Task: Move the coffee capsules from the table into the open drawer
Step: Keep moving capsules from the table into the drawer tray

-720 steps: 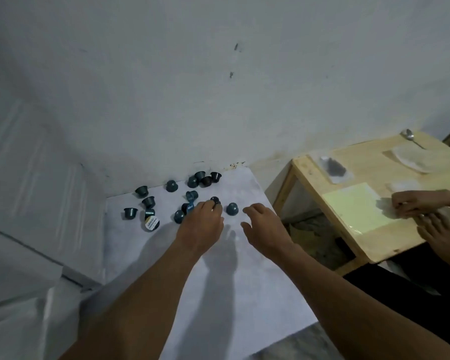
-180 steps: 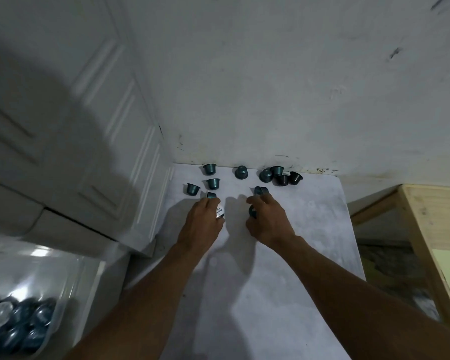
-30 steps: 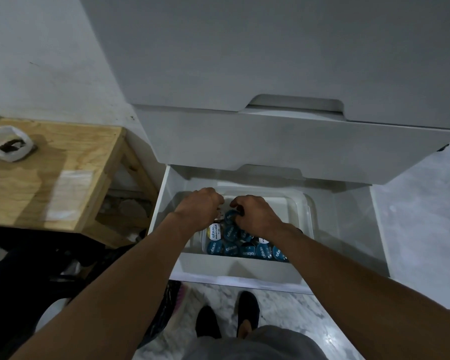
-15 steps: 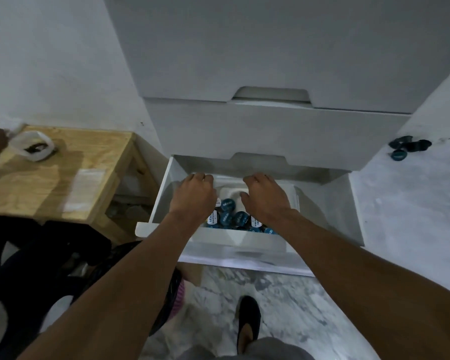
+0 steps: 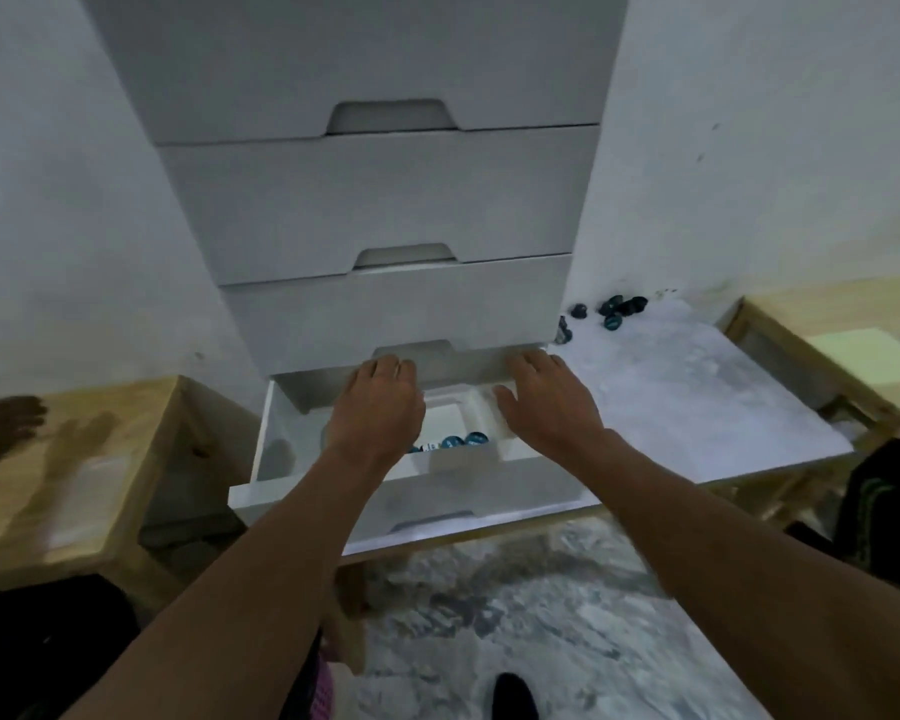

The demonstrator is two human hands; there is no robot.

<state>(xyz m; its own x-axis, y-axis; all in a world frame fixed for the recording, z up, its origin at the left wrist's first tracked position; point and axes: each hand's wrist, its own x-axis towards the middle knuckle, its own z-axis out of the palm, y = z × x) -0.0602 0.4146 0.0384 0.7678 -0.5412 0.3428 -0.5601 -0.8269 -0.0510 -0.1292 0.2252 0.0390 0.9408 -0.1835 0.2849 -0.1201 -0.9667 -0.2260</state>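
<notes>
Left hand and right hand both hover palm-down over the open drawer, centre frame. Fingers straight to loosely spread, nothing held in either. Left fingertips reach up to the lower edge of the shut drawer above; contact cannot be told. Right hand sits over the drawer's right part, thumb spread toward the middle.

Drawer is the lowest of the white unit, pulled out toward the camera. White tray inside it. A few blue capsules show at the tray's near edge, between the two wrists; the rest of the tray floor there is hidden by the left hand and the drawer front.

Loose capsules, dark blue, a small cluster, lie at the far end of the table, right of centre, against the wall and just beside the unit. Count unclear, blurred.

Wooden bench at left edge, another person's hand resting on it. Second wooden bench at right edge. Marble floor below, dark shoe at bottom centre.
</notes>
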